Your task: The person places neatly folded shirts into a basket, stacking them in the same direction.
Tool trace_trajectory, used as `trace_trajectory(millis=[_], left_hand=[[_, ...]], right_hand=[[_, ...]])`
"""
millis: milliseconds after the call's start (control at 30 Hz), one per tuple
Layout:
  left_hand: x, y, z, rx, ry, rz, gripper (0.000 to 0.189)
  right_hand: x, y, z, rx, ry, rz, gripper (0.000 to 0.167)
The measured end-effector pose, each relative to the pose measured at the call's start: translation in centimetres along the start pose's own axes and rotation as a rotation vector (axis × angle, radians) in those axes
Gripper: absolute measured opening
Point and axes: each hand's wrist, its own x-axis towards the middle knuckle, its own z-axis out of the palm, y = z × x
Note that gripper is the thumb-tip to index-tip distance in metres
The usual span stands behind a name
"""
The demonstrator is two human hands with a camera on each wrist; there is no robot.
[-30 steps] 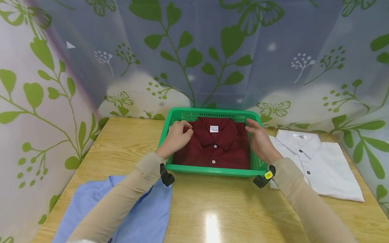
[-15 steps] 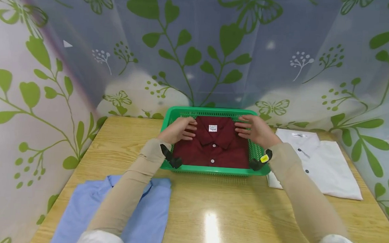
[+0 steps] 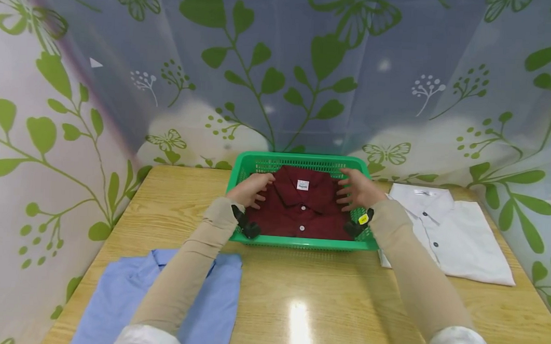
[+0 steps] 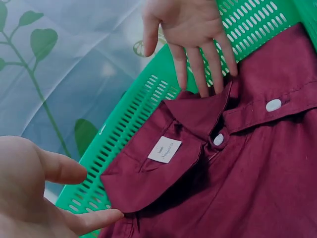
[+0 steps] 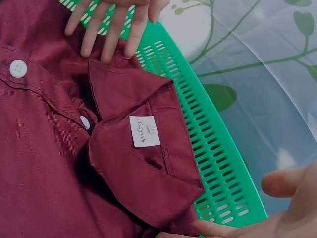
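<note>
A folded maroon shirt lies in a green plastic basket, its collar toward the back wall and a white label inside the collar. My left hand is over the shirt's left shoulder, fingers extended; in the left wrist view one fingertip meets the collar's edge. On the other side, my right hand reaches in with fingers spread, its fingertips low by the right shoulder. Both palms face each other across the collar, and neither hand grips the cloth. White buttons run down the shirt's front.
A folded white shirt lies right of the basket on the wooden table. At the front left is a blue shirt, partly under my left forearm. A leaf-patterned curtain hangs right behind the basket.
Both hands first move inward over the shirt toward the collar. Then they spread slightly apart and dip to its shoulders. The collar shifts a little; the basket stays in place.
</note>
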Motion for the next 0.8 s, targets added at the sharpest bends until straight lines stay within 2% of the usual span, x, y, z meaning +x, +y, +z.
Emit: trace_trajectory(millis=[200,333,467,600,800], left_hand=[[-0.3,0.7,0.9,0.061,-0.027,0.002,0.054],[-0.5,1.8,1.7,0.097,-0.026,0.075,0.052],[-0.2,2.6,2.4,0.044,-0.085,0.155,0.052],[1.0,2.4,2.8,-0.006,-0.163,0.179,0.052],[2.7,0.9,2.4,-0.057,-0.181,0.203,0.049]], right_hand=[[-0.6,-0.4,0.2,0.036,0.028,-0.031,0.073],[-1.4,-0.9,1.0,0.036,0.065,-0.116,0.071],[-1.4,-1.3,1.9,0.074,0.051,-0.149,0.066],[-0.4,-1.4,2.4,0.088,0.009,-0.104,0.064],[1.4,-0.8,1.9,0.030,-0.048,-0.070,0.064]])
